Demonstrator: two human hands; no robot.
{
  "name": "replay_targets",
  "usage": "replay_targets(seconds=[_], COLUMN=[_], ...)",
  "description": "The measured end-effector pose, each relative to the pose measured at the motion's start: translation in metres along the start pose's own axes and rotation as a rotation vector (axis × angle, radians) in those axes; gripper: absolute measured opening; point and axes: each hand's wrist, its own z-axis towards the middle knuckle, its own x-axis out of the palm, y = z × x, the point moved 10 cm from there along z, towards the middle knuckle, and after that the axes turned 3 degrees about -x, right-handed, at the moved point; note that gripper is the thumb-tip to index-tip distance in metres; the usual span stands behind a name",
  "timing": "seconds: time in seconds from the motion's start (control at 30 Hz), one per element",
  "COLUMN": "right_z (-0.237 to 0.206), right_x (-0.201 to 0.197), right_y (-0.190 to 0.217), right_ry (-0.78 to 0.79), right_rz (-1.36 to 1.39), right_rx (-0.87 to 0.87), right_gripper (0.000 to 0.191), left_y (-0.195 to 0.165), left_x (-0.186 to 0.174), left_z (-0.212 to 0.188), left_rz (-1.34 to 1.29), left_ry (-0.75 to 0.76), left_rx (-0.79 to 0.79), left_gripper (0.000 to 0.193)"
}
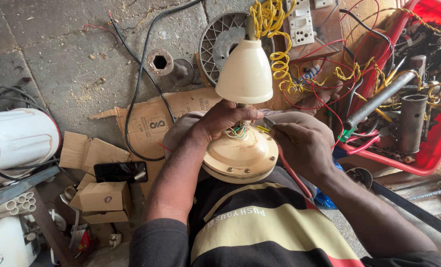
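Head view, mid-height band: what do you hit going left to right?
White drum → cardboard boxes → black phone → left hand → cream fan motor housing → right hand with red-handled pliers → grey pipe → red crate of wires and parts.

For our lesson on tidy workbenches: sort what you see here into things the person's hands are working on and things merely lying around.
In hand:
- cream ceiling fan motor on the lap
- coloured wires, at the left hand
- red-handled pliers in the right hand
- cream canopy cup

Lying about:
- red tray of tools
- black phone
- cardboard box
- white switch board
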Motion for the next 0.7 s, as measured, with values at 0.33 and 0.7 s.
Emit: replay_targets(seconds=[0.33, 0.7], right_z=[0.010, 0.017], right_x=[-0.014, -0.009], right_y=[0.028, 0.021], right_ry=[-0.021, 0.045], right_rz=[-0.039, -0.023], right_rx=[-0.220, -0.141], right_gripper=[0.030, 0.036], left_y=[-0.005, -0.005], left_x=[0.000, -0.001], left_z=[-0.001, 0.000], left_rz=[0.029, 0.038], left_ry=[-0.021, -0.019], left_rx=[0.025, 0.038], left_gripper=[0.060, 0.053])
